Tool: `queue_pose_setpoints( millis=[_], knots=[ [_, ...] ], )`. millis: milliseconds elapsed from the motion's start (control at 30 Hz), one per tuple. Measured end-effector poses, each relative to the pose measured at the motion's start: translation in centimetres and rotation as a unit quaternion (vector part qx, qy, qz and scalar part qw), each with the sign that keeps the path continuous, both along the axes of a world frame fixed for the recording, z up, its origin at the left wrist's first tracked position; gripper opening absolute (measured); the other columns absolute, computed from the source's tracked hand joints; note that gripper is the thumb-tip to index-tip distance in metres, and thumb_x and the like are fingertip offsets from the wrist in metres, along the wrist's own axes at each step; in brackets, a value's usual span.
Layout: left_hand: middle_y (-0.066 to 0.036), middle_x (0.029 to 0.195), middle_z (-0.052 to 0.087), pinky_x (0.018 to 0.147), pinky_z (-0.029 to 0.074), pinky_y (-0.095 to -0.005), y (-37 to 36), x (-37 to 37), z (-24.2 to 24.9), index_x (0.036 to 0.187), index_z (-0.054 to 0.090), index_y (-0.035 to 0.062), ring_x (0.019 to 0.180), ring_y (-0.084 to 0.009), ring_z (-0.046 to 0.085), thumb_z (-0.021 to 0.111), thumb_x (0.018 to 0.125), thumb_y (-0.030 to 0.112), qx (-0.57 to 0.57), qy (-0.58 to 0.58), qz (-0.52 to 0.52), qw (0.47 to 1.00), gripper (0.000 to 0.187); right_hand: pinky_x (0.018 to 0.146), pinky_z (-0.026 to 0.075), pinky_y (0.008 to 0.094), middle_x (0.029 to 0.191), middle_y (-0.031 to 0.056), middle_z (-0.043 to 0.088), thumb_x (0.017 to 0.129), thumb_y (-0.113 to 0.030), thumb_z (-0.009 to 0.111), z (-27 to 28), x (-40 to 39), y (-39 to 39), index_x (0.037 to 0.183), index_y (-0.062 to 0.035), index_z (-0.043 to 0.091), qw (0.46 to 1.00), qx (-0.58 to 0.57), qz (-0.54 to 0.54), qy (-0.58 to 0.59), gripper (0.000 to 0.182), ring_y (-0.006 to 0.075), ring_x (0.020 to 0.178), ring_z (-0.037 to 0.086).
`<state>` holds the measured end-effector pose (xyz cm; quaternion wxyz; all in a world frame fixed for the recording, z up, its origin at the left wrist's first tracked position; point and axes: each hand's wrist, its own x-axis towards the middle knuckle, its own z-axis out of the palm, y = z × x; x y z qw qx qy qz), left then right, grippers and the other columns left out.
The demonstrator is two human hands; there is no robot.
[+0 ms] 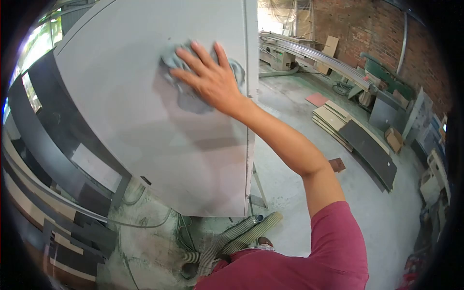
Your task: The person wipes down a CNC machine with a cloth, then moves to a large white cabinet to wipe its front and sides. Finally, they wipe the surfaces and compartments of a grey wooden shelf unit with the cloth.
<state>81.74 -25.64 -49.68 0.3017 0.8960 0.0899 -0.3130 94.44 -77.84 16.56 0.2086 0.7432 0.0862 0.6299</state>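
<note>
Your right hand (212,79) lies spread over a crumpled grey-blue cloth (194,103), its fingers splayed apart rather than curled into a grip, with 4 digits showing. Your left hand is out of view, so I cannot tell whether it is released, clenched or grasping anything. The cloth sits between your right palm and the face of a large pale grey panel (121,106), high on the panel and near its right-hand edge; cloth shows out past your fingertips and below your palm. Your bare forearm runs down from there to a maroon sleeve (338,237).

The panel fills the middle of your view, with 1 small dark slot (145,181) near its lower left edge. Below it, corrugated hoses (244,232) lie across each other on the dusty floor, near your body. To the left of the panel are dark boards (41,116), and a cable (145,225) runs along the floor between them and the hoses.

To the right, flat boards (333,121) and a dark sheet (369,152) lie on the floor, with a cardboard box (394,139) just beside them. Farther back, a machine with a long metal rail (319,54) stands before a brick wall (355,31).
</note>
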Motion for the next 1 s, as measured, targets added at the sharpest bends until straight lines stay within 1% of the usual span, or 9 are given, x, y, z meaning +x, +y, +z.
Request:
queue_pose_setpoints(
  millis=[267, 367, 467, 600, 633, 700, 767, 867, 1000],
  knots=[
    [-0.014, 0.083, 0.054, 0.067, 0.042, -0.0428, -5.0, -1.0, 5.2, 0.084, 0.056, 0.0036, 0.073, -0.0272, 0.052, 0.054, 0.082, 0.034, -0.166, 0.045, 0.139, 0.975, 0.031, 0.100, 0.030, 0.0545, 0.128, 0.0072, 0.049, 0.077, -0.016, 0.056, 4.9, -0.2, -2.2, 0.104, -0.0221, 0.060, 0.993, 0.010, 0.034, -0.109, 0.027, 0.0298, 0.122, 0.044],
    [-0.014, 0.090, 0.055, 0.070, 0.043, -0.0426, -8.3, -1.5, 6.4, 0.091, 0.056, 0.0044, 0.078, -0.0266, 0.053, 0.054, 0.083, 0.037, -0.223, 0.074, 0.180, 0.955, 0.034, 0.098, 0.035, 0.0487, 0.128, 0.0106, 0.050, 0.077, -0.017, 0.055, -1.5, -0.7, -2.9, 0.103, -0.0187, 0.058, 0.995, -0.067, 0.072, 0.033, 0.027, 0.0292, 0.119, 0.048],
    [-0.014, 0.098, 0.055, 0.073, 0.043, -0.0423, -14.2, -1.5, 10.2, 0.098, 0.055, 0.0052, 0.083, -0.0261, 0.054, 0.054, 0.085, 0.040, -0.278, 0.105, 0.209, 0.932, 0.037, 0.071, 0.044, 0.0403, 0.090, 0.0085, 0.052, 0.078, -0.016, 0.054, -10.8, -2.4, -3.4, 0.106, -0.0197, 0.055, 0.925, -0.088, 0.191, 0.318, 0.029, 0.0242, 0.082, 0.056],
    [-0.014, 0.108, 0.055, 0.078, 0.044, -0.0419, -23.2, -1.0, 14.1, 0.107, 0.054, 0.0063, 0.090, -0.0253, 0.055, 0.054, 0.086, 0.044, -0.349, 0.148, 0.242, 0.893, 0.043, 0.062, 0.047, 0.0399, 0.093, 0.0108, 0.052, 0.077, -0.014, 0.057, -26.0, -7.6, -2.4, 0.123, -0.0220, 0.050, 0.797, 0.192, 0.356, 0.449, 0.047, 0.0287, 0.080, 0.057],
    [-0.014, 0.120, 0.047, 0.085, 0.042, -0.0419, -25.1, -0.1, 14.6, 0.119, 0.045, 0.0075, 0.101, -0.0253, 0.051, 0.051, 0.088, 0.045, -0.448, 0.195, 0.198, 0.850, 0.049, 0.064, 0.048, 0.0398, 0.095, 0.0118, 0.052, 0.075, -0.013, 0.059, -29.5, -8.7, -1.7, 0.126, -0.0217, 0.048, 0.700, 0.312, 0.420, 0.486, 0.052, 0.0296, 0.082, 0.057],
    [-0.013, 0.133, 0.039, 0.093, 0.039, -0.0419, -30.1, 0.2, 17.8, 0.132, 0.036, 0.0088, 0.113, -0.0252, 0.047, 0.049, 0.089, 0.045, -0.535, 0.247, 0.145, 0.795, 0.058, 0.074, 0.048, 0.0403, 0.101, 0.0133, 0.051, 0.074, -0.013, 0.060, -33.8, -12.5, 0.0, 0.131, -0.0204, 0.045, 0.743, 0.378, 0.336, 0.438, 0.060, 0.0315, 0.090, 0.056],
    [-0.012, 0.133, 0.039, 0.099, 0.036, -0.0418, -36.1, -1.4, 23.9, 0.133, 0.035, 0.0097, 0.118, -0.0240, 0.044, 0.043, 0.093, 0.042, -0.539, -0.080, -0.313, 0.777, 0.053, 0.088, 0.042, 0.0436, 0.112, 0.0138, 0.051, 0.074, -0.016, 0.061, -37.6, -15.1, 1.2, 0.133, -0.0202, 0.044, 0.715, 0.426, 0.304, 0.464, 0.061, 0.0320, 0.103, 0.052],
    [-0.008, 0.132, 0.039, 0.100, 0.035, -0.0425, -40.2, -1.3, 20.6, 0.133, 0.034, 0.0105, 0.120, -0.0217, 0.040, 0.039, 0.094, 0.040, -0.688, 0.267, -0.061, 0.672, 0.049, 0.097, 0.034, 0.0472, 0.123, 0.0136, 0.049, 0.078, -0.020, 0.061, -42.6, -19.3, 2.9, 0.134, -0.0203, 0.042, 0.790, 0.463, 0.206, 0.344, 0.059, 0.0321, 0.113, 0.047],
    [-0.006, 0.132, 0.040, 0.100, 0.035, -0.0414, -41.0, -1.9, 17.5, 0.132, 0.034, 0.0120, 0.120, -0.0200, 0.041, 0.042, 0.092, 0.041, -0.590, 0.144, -0.280, 0.743, 0.051, 0.100, 0.030, 0.0497, 0.130, 0.0144, 0.046, 0.082, -0.024, 0.058, -41.0, -24.0, -1.8, 0.135, -0.0190, 0.040, 0.716, 0.468, 0.118, 0.503, 0.056, 0.0315, 0.116, 0.045]
  ],
)
